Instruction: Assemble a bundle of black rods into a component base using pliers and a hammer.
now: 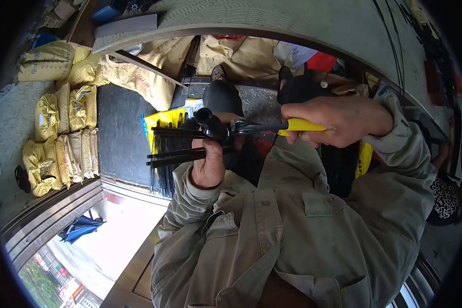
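Observation:
My right hand is closed around the yellow handles of a pair of pliers. The metal jaws point left and meet the black frame of thin rods close to its centre; exactly what they grip is too small to tell. My left hand is wrapped round this frame, thumb on top, with the rods sticking out to the left. A black tubular piece with a round hollow end tilts up from the frame's middle. Below it, many thin black rods lie beside a yellow printed sheet.
Beige sacks and stacked yellow-brown packages stand on the left. A grey tabletop curves across the far side. A blue umbrella lies outside the doorway at lower left. Another person's patterned garment shows at far right.

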Tool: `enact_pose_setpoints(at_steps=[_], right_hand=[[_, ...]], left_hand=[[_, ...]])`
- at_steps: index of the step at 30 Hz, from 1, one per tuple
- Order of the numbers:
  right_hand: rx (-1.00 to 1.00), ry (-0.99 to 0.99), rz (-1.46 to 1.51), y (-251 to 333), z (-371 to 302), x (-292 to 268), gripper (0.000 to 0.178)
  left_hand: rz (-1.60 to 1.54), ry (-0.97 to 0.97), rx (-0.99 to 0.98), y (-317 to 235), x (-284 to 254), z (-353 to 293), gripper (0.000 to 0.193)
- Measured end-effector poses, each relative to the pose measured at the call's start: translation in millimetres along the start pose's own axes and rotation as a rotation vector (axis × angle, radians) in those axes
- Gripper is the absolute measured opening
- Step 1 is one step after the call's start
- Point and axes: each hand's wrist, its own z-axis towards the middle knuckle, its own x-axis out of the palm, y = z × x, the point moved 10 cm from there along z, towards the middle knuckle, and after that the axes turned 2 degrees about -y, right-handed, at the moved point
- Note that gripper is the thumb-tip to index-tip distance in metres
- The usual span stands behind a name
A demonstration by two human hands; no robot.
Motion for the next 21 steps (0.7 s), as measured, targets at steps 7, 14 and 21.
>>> enact_pose_setpoints(at_steps=[7,14,21], right_hand=[[0.004,-0.748,-0.658,-23,-21,-95,0.029],[0.033,-1.202,-1.290,-41,-45,-133,0.040],[-0.596,-0.674,0.570,-57,43,11,0.059]], left_hand=[[0.191,-0.425,0.045,18,-35,7,0.047],[0.167,-0.352,0.377,-42,-24,18,0.032],[-0.913,-0.640,0.292,-23,-118,42,0.042]])
